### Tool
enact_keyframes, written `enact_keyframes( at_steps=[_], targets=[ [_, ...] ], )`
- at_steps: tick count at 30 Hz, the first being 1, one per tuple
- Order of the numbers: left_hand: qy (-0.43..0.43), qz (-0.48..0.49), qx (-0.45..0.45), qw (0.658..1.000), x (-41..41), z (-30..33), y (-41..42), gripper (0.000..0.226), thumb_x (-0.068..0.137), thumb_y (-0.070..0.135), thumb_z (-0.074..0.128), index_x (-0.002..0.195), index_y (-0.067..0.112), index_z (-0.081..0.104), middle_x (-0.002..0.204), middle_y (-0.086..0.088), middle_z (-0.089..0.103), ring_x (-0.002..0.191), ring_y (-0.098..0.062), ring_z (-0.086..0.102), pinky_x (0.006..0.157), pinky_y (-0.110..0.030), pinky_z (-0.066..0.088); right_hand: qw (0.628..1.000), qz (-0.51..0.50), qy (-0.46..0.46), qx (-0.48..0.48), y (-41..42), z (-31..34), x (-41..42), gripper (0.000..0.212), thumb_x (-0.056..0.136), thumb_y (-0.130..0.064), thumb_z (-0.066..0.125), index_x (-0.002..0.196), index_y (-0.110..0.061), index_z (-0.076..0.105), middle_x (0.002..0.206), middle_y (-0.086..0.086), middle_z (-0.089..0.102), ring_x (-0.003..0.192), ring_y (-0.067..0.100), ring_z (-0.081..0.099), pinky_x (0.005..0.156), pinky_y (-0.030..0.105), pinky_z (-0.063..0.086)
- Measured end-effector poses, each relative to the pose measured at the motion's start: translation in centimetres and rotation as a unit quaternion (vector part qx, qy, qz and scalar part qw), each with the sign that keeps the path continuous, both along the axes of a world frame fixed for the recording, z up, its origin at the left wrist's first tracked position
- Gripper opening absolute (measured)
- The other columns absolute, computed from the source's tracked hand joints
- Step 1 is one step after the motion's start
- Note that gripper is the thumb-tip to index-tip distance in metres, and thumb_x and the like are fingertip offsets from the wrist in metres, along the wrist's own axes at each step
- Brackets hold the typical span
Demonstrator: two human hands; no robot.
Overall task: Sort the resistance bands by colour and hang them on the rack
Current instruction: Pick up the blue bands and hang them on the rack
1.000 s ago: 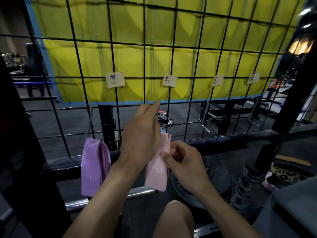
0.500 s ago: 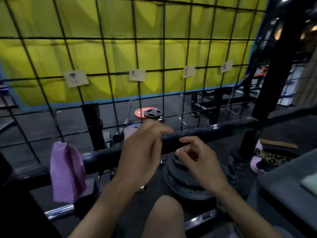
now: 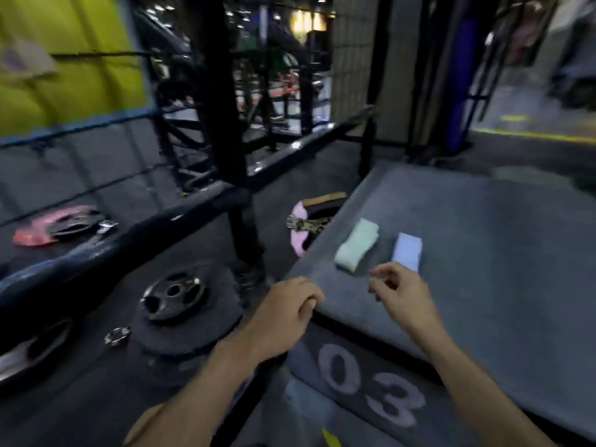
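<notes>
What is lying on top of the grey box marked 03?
Two folded resistance bands lie on the grey box: a pale green band and a light blue band. The left hand rests on its front edge. The right hand covers the blue band's near end.

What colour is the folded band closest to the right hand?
Pale blue folded resistance band, just beyond the right hand on the grey platform; head view.

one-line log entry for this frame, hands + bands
left hand: empty, resting on platform edge | right hand: empty, reaching toward blue band | green band: beside it, both on platform
</notes>
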State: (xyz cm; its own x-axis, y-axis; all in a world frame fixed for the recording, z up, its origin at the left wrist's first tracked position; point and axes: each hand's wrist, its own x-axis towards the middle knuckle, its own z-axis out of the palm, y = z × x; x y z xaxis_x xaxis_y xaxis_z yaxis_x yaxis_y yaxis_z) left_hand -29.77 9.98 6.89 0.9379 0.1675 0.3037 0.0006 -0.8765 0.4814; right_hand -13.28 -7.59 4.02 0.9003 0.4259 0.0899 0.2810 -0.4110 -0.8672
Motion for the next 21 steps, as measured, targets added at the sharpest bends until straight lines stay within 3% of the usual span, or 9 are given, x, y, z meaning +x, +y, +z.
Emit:
enact_keyframes(
  at_steps=[3, 5, 8, 11, 15, 21],
  targets=[
    [0.063, -0.017, 0.015, 0.998, 5.5, -1.5, -0.8, 0.027, 0.093, 0.022, 0.045, 0.102, 0.027, 0.07, 0.102, 0.008, 0.07, 0.094, -0.017, 0.066, 0.081, -0.039, 0.053, 0.992, -0.121, 0.018, 0.004, -2.6, -2.1, 4.2, 0.01, 0.087, -0.017, 0.071, 0.096, -0.014, 0.071, 0.087, 0.002, 0.071, 0.087, 0.024, 0.068, 0.074, 0.03, 0.048],
    [0.103, -0.026, 0.022, 0.994, 7.7, -2.2, -1.3, 0.025, 0.099, 0.022, 0.045, 0.107, 0.032, 0.067, 0.111, 0.013, 0.068, 0.101, -0.013, 0.064, 0.086, -0.038, 0.053, 0.983, -0.179, 0.032, 0.0, -3.6, -3.5, 5.8, 0.016, 0.085, -0.019, 0.075, 0.093, -0.005, 0.071, 0.088, 0.01, 0.071, 0.086, 0.027, 0.066, 0.074, 0.034, 0.048],
    [0.148, -0.028, 0.028, 0.988, 8.7, -3.4, -1.6, 0.023, 0.104, 0.024, 0.046, 0.115, 0.032, 0.065, 0.116, 0.014, 0.067, 0.107, -0.012, 0.061, 0.087, -0.033, 0.05, 0.978, -0.203, 0.042, -0.035, -3.8, -5.3, 7.1, 0.04, 0.071, -0.048, 0.076, 0.081, -0.01, 0.072, 0.083, 0.009, 0.071, 0.084, 0.027, 0.068, 0.068, 0.036, 0.05],
    [0.172, -0.036, 0.052, 0.983, 8.7, -3.3, -2.1, 0.022, 0.104, 0.031, 0.047, 0.117, 0.034, 0.064, 0.116, 0.014, 0.068, 0.107, -0.01, 0.061, 0.085, -0.03, 0.05, 0.972, -0.209, 0.05, -0.095, -2.9, -6.0, 7.7, 0.051, 0.063, -0.067, 0.066, 0.08, -0.02, 0.072, 0.094, 0.005, 0.067, 0.095, 0.03, 0.06, 0.082, 0.041, 0.053],
    [0.168, -0.034, 0.056, 0.984, 8.2, -1.7, -2.3, 0.016, 0.103, 0.038, 0.047, 0.111, 0.035, 0.061, 0.106, 0.013, 0.069, 0.096, -0.011, 0.062, 0.083, -0.036, 0.052, 0.963, -0.226, 0.075, -0.127, -1.9, -6.2, 8.3, 0.027, 0.078, -0.053, 0.07, 0.088, -0.028, 0.069, 0.119, 0.003, 0.062, 0.116, 0.035, 0.05, 0.1, 0.047, 0.046],
    [0.182, -0.032, 0.049, 0.982, 7.3, -0.9, -2.1, 0.015, 0.101, 0.039, 0.05, 0.107, 0.034, 0.062, 0.103, 0.016, 0.07, 0.092, -0.006, 0.063, 0.082, -0.036, 0.054, 0.959, -0.241, 0.071, -0.133, -1.7, -6.1, 8.6, 0.017, 0.085, -0.047, 0.069, 0.089, -0.033, 0.061, 0.12, 0.005, 0.064, 0.118, 0.035, 0.052, 0.101, 0.049, 0.046]
  ],
)
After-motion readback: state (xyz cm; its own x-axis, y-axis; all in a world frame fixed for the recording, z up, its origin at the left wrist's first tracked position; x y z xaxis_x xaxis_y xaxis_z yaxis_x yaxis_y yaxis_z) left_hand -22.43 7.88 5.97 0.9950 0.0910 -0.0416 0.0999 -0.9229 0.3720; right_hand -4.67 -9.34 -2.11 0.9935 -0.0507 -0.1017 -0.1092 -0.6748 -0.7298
